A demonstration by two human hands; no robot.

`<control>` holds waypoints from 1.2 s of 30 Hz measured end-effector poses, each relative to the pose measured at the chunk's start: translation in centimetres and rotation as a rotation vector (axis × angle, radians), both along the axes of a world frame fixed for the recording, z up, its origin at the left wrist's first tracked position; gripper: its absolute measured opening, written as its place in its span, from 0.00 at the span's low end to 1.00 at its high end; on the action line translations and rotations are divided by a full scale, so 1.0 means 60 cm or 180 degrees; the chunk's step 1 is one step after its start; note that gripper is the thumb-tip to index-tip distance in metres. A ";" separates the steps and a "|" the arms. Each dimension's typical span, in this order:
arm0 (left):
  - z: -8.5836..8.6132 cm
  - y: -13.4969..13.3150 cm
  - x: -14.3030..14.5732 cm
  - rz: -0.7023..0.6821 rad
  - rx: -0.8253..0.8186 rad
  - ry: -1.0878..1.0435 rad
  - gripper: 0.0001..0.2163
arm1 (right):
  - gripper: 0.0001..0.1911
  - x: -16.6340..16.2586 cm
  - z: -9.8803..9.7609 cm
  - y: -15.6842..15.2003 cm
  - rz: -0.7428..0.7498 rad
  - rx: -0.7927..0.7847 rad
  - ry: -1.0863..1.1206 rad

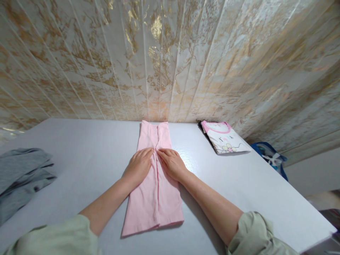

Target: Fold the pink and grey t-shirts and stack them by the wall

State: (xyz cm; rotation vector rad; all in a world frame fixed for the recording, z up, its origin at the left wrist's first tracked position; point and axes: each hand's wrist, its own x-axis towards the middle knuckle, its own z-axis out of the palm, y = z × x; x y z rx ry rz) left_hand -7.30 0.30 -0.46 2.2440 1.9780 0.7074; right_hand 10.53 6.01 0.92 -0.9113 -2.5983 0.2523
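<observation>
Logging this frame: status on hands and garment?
Left hand, right hand: open, flat on pink garment. Garment folded lengthwise, on white table. Grey clothes left, white shirt right, both apart from it.

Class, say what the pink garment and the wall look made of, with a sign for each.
Pink garment: soft matte fabric, probably cotton; it lies folded with limp creases. Wall: glossy marble-look panels, perhaps plastic; bright sheen, straight seams.

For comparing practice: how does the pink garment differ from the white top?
The pink garment is plain and long; the white top is printed, folded compact. The left hand and right hand rest on the pink garment; the white top lies untouched. Both share the table.
</observation>
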 end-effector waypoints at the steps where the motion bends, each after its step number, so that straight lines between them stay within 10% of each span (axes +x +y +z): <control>1: 0.001 -0.001 0.000 -0.0036 0.0055 -0.0099 0.19 | 0.19 0.000 -0.002 0.001 -0.0002 0.0007 0.0007; 20: 0.044 0.074 0.034 0.1131 -0.0434 -0.0356 0.06 | 0.18 0.000 -0.010 0.013 -0.0668 0.0032 0.0061; 36: 0.058 0.057 0.034 0.0837 -0.0415 -0.0108 0.06 | 0.30 -0.004 -0.014 -0.003 -0.0915 -0.0027 -0.0339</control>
